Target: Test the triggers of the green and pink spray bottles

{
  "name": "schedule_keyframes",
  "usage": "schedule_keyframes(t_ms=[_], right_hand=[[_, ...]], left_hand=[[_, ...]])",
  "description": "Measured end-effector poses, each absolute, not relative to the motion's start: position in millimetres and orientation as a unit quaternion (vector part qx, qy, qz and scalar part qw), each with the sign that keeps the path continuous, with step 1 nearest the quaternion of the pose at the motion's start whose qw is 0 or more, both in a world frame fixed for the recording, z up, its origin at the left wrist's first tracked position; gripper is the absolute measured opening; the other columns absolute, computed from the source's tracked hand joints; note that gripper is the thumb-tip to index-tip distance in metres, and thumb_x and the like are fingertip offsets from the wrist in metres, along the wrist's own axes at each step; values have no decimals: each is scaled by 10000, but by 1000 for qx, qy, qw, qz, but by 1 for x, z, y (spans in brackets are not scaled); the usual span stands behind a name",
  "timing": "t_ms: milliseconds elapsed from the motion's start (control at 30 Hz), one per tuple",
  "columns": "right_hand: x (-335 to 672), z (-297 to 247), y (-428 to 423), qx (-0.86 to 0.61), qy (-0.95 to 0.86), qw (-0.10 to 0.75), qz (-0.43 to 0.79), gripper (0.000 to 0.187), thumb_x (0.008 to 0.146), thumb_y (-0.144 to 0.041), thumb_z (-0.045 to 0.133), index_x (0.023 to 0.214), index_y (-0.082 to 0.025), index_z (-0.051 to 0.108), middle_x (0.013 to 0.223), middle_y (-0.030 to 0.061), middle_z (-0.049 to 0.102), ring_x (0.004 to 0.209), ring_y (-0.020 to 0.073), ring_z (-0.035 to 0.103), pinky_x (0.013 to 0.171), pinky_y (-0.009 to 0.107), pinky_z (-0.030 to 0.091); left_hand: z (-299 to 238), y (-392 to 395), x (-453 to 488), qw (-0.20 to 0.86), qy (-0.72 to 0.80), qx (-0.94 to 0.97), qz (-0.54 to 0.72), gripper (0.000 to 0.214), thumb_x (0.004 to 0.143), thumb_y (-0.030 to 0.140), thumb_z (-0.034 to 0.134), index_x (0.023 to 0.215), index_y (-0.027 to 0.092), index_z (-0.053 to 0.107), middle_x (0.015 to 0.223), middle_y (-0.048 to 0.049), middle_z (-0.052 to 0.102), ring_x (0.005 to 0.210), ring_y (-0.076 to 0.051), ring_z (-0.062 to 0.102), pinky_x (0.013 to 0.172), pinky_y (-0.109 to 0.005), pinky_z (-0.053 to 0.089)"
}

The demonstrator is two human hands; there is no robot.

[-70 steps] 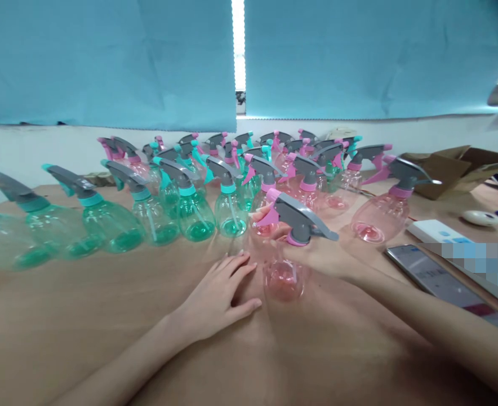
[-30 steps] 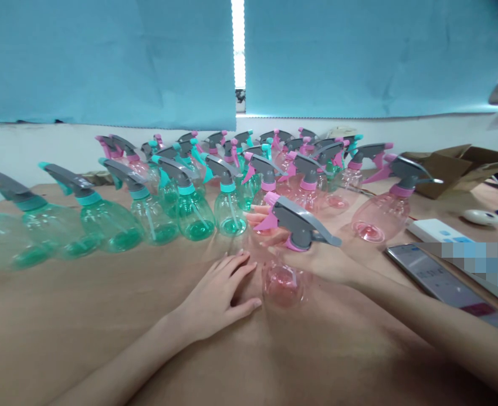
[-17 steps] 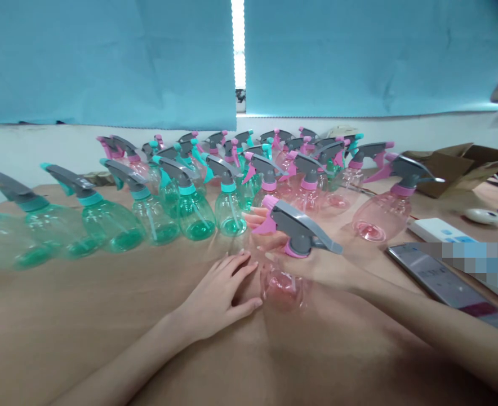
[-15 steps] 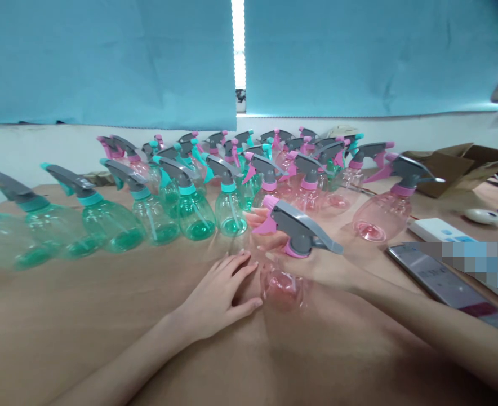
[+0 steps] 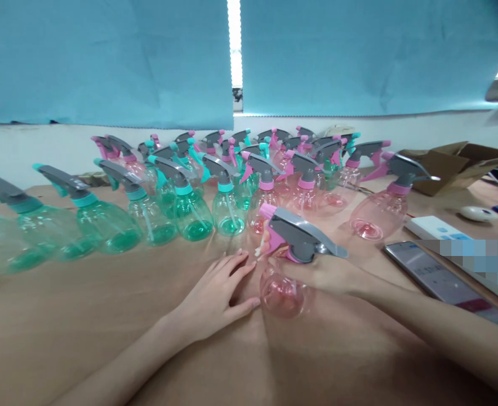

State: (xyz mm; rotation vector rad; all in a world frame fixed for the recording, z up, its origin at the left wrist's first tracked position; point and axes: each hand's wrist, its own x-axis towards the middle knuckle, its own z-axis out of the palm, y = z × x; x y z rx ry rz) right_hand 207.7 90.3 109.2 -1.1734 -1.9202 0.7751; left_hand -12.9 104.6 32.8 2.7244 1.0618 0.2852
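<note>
My right hand (image 5: 323,270) grips a clear pink spray bottle (image 5: 281,293) around its neck, just under the grey and pink trigger head (image 5: 299,239). The fingers curl by the pink trigger. The bottle stands on the brown table (image 5: 105,332) in front of me. Just left of the bottle lies my left hand (image 5: 215,299), flat on the table with its fingers stretched out and nothing in it.
Several green spray bottles (image 5: 192,206) and pink spray bottles (image 5: 379,206) stand in rows behind. A phone (image 5: 430,276), a white box (image 5: 432,227) and a white mouse (image 5: 479,213) lie at right, an open cardboard box (image 5: 452,163) behind them. Blue curtains hang at the back.
My right hand has shifted the pink bottle slightly nearer and its fingers have curled in around the trigger. The left hand has stayed flat on the table.
</note>
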Motion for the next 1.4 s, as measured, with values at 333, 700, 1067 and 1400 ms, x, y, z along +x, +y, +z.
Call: schedule_keyframes(t_ms=[333, 700, 1067, 1400], right_hand=[[204, 96, 98, -426, -736, 385, 359, 99, 714, -341, 571, 692, -246, 555, 765, 18, 707, 804, 223, 703, 756, 360, 586], [205, 94, 98, -480, -725, 355, 343, 201, 751, -423, 605, 809, -231, 608, 862, 45, 726, 859, 225, 702, 819, 390, 576], [206, 100, 96, -490, -738, 347, 310, 143, 739, -363, 657, 731, -248, 573, 713, -3, 674, 697, 184, 663, 655, 298, 583], [205, 100, 93, -517, -718, 357, 300, 204, 710, -431, 644, 726, -241, 571, 746, 29, 698, 727, 216, 686, 653, 340, 589]], left_hand=[[34, 106, -13, 102, 352, 925, 101, 527, 931, 537, 504, 1336, 200, 483, 1457, -125, 433, 1347, -323, 367, 1080, -526, 318], [32, 107, -13, 101, 354, 924, 101, 543, 932, 546, 495, 1349, 199, 469, 1473, -129, 409, 1352, -320, 357, 1077, -522, 323], [33, 106, -13, 106, 359, 921, 103, 539, 919, 541, 518, 1337, 203, 486, 1460, -136, 419, 1341, -332, 369, 1069, -513, 327], [34, 104, -12, 106, 363, 921, 91, 549, 921, 540, 516, 1348, 196, 483, 1482, -130, 395, 1358, -323, 347, 1080, -505, 317]])
